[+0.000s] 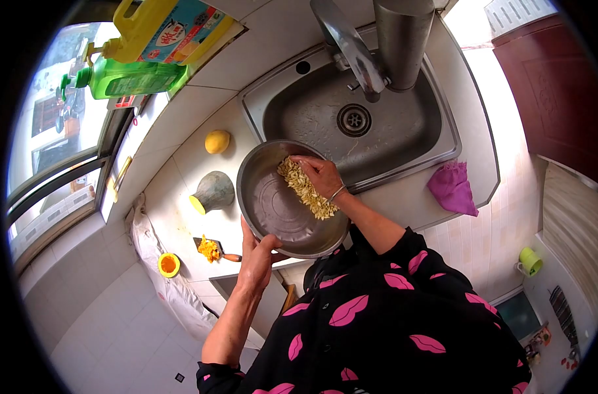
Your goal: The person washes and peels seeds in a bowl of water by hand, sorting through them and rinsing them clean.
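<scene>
My left hand (256, 255) grips the lower left rim of a wide metal bowl (266, 197), with the thumb over the edge. Inside it, a heap of pale yellow pieces (305, 190), seed-like or chopped, lies along the right wall. My right hand (322, 176), with a bangle at the wrist, reaches into the bowl, its curled fingers against this heap. Some fingertips are hidden. The bowl is held tilted at the front edge of the sink (404, 164).
A faucet (361, 56) and metal cylinder (404, 39) stand behind the sink. Left on the counter are a yellow round fruit (217, 141), a cut squash piece (215, 192), a knife (232, 257) with orange pulp, and another cut piece (169, 265). A purple cloth (452, 188) lies right.
</scene>
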`<action>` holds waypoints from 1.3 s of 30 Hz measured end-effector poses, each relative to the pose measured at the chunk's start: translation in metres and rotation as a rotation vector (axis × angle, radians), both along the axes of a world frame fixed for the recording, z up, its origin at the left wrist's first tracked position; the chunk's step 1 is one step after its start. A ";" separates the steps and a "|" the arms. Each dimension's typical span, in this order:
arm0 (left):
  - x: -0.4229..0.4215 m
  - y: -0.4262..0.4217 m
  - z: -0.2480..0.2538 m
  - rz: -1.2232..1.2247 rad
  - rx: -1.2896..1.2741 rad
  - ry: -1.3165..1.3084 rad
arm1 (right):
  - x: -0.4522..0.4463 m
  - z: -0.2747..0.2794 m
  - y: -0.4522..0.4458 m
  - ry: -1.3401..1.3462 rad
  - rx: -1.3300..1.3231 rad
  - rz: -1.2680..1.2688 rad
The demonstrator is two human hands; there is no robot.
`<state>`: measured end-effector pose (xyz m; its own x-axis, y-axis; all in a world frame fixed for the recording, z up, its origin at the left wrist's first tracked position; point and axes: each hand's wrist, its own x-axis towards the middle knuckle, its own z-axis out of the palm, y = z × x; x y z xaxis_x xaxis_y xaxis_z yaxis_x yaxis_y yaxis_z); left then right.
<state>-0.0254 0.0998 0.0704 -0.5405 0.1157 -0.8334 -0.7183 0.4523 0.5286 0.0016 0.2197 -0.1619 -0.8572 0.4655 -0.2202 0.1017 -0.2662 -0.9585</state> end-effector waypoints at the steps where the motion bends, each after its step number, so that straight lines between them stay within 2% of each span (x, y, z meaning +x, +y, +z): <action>1: 0.000 0.000 0.000 -0.002 0.000 0.002 | 0.000 0.000 0.001 -0.007 0.002 0.008; 11: 0.000 0.003 0.003 -0.004 0.001 -0.007 | 0.001 0.012 0.009 -0.094 -0.021 0.108; 26: -0.001 0.000 -0.002 0.003 0.002 0.005 | 0.000 -0.001 0.003 0.002 -0.011 0.030; 29: -0.001 0.001 -0.002 0.001 -0.007 -0.002 | 0.001 0.010 0.009 -0.086 -0.027 0.083; 39: -0.002 0.003 -0.001 -0.002 -0.011 -0.010 | 0.001 0.004 0.007 -0.060 -0.052 0.074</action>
